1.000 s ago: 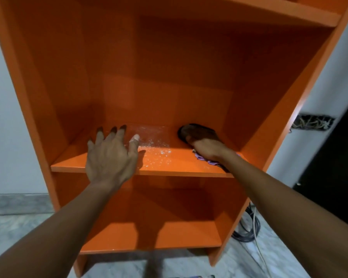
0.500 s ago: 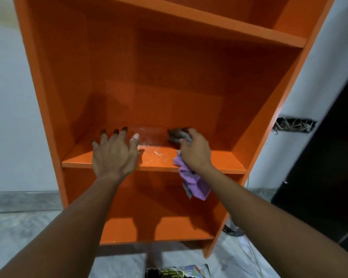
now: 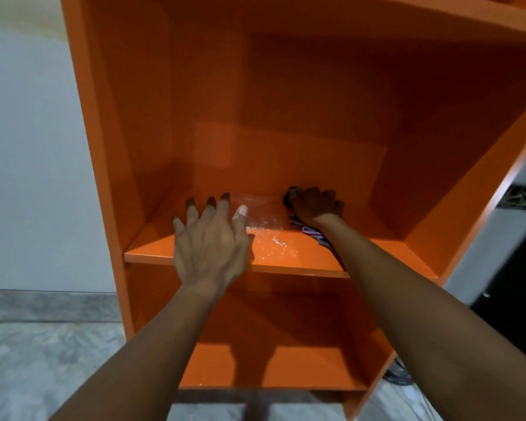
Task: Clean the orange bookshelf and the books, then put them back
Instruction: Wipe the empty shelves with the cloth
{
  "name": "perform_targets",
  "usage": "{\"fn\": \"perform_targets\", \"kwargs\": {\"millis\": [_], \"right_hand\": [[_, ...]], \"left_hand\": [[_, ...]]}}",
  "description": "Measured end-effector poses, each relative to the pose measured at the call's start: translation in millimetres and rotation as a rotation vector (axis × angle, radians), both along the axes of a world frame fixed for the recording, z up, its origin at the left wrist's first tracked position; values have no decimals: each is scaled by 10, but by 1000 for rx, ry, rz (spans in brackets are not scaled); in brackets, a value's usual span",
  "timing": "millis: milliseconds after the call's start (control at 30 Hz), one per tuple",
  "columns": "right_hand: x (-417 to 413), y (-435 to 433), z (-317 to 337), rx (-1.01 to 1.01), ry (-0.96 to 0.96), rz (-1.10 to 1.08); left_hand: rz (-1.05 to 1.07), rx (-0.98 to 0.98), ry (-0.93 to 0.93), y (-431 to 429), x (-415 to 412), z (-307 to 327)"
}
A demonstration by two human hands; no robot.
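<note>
Showing the orange bookshelf (image 3: 286, 117) from the front, the view fills most of the frame with its glossy side panels, back panel and boards, all bare. At centre frame the middle shelf board (image 3: 152, 249) carries a scatter of white specks (image 3: 271, 238) and a pale smear, lying between the two hands. Right of centre, the right hand (image 3: 315, 205) reaches to the back of this board with its fingers bent down over a purple cloth (image 3: 312, 230), holding it against the surface. A crumpled purple-and-grey fold of the cloth trails out beneath the wrist toward the board's front edge, and a dark lump shows just beyond the fingertips in shadow. Left of centre, the left hand (image 3: 210, 241) is spread flat with straight fingers, holding nothing, its palm over the front edge and its fingertips over the board; a white strip (image 3: 240, 211) wraps the digit nearest the specks. Below, the bottom board (image 3: 255, 369) shows the arms' shadows. Grey marbled floor (image 3: 43, 360) fills the lower left, and dark cables (image 3: 400, 375) lie at the lower right.
</note>
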State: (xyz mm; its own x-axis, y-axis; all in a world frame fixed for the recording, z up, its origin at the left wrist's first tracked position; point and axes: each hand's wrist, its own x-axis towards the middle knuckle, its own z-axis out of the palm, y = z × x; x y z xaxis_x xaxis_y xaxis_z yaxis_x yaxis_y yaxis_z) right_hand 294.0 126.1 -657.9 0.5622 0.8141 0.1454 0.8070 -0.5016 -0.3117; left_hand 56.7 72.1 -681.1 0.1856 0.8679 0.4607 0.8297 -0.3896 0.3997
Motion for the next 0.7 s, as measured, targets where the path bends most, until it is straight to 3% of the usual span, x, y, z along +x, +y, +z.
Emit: {"fn": "perform_targets", "kwargs": {"millis": [300,400,567,700], "right_hand": [[-647,176,74,-176,-97,427],[-874,12,81,-62,-30,564],[-1128,-454,4,91,204,773],[-1286,-756,-129,215,124,917]], "left_hand": [[-47,23,-90,-23,-20,0],[-128,28,-164,-21,-47,10],[-283,-5,-482,-137,-288,29],[-127,232,-448,-361,-637,-88]]}}
